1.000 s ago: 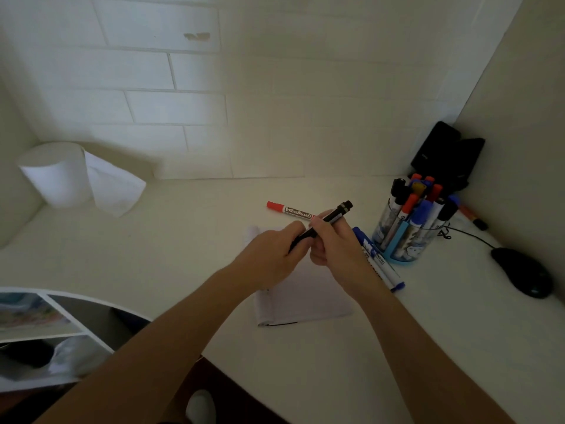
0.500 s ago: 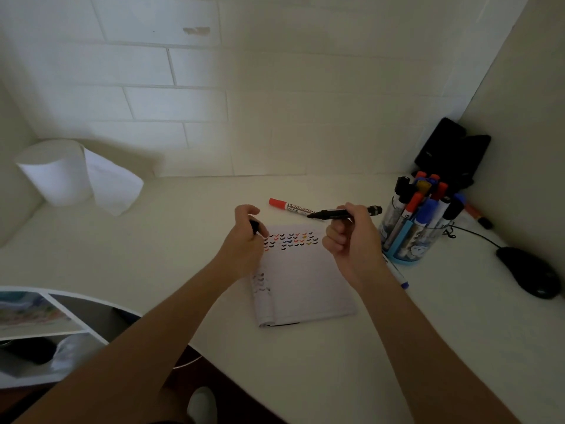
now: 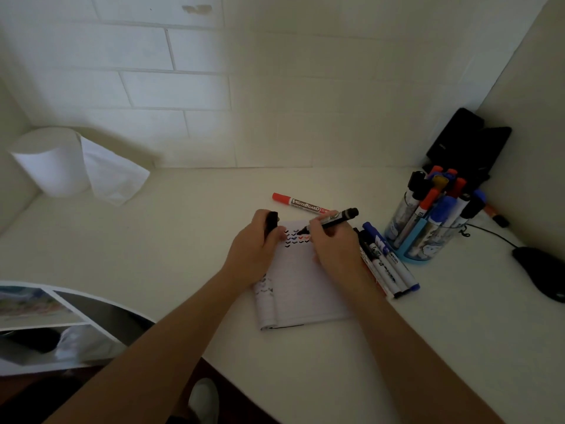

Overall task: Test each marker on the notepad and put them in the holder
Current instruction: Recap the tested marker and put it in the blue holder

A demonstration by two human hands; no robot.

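Right hand (image 3: 333,249)'s dropped, fingers (image 3: 318,224) gripping the black marker (image 3: 334,219), tip on the notepad (image 3: 302,289) just beyond them. Left hand (image 3: 250,252)'s fingers clamp the cap (image 3: 270,223).

Home study corner.
White counter (image 3: 183,240) against a painted brick wall (image 3: 153,87), with a wired computer mouse (image 3: 541,270), a holder (image 3: 419,237) full of markers (image 3: 427,201) and a paper roll (image 3: 49,160).

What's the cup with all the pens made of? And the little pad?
The holder looks like plastic: a see-through, glossy wall showing the markers inside, with an opaque blue base; clear glass can't be ruled out. The notepad looks like matte lined paper: faint rules, and pages curled over at its left edge.
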